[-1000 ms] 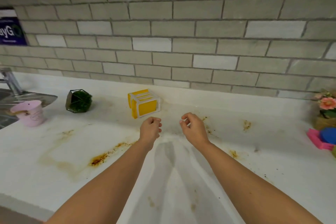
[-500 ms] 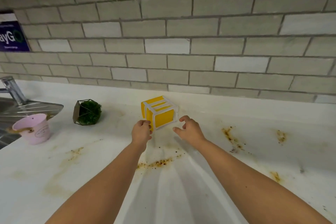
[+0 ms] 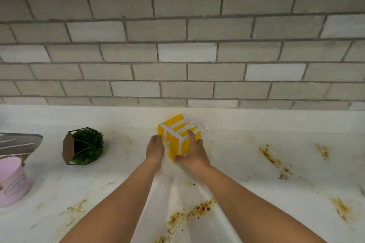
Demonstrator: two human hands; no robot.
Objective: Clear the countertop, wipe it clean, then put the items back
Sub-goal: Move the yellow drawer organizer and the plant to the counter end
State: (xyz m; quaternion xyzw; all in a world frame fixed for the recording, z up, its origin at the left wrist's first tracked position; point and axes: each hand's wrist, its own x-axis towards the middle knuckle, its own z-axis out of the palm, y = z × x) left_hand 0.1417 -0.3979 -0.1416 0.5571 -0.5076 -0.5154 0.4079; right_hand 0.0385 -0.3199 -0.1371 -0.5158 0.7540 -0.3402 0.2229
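Near the back edge of the table (image 3: 246, 183), roughly midway along the stretch I can see, stands a yellow box (image 3: 178, 144) bound by a white frame, one corner turned toward the front edge. Both of the person's bare arms reach out to it from the front edge. The right hand (image 3: 194, 154) has hold of the box: its fingers are spread over the top and the right face, and its thumb is hooked around the lower front corner. The left hand (image 3: 155, 149) sits against the box's left face with its fingers curled downward. It appears to touch the box, but I cannot tell whether it truly grips it or only rests there. The box's base looks to be on the table surface. Further toward the left end, also near the back edge and well apart from the box, a small green plant (image 3: 87, 146) lies tipped on its side in a wire holder. Beyond it a pink bucket (image 3: 12, 181) stands close to the metal sink drainer (image 3: 17, 144). Brown, gritty stains mark the white table: one streak (image 3: 189, 217) lies between the forearms toward the front edge, and another (image 3: 274, 161) lies to the right of the box. A grey tiled wall (image 3: 177, 45) rises behind the back edge.
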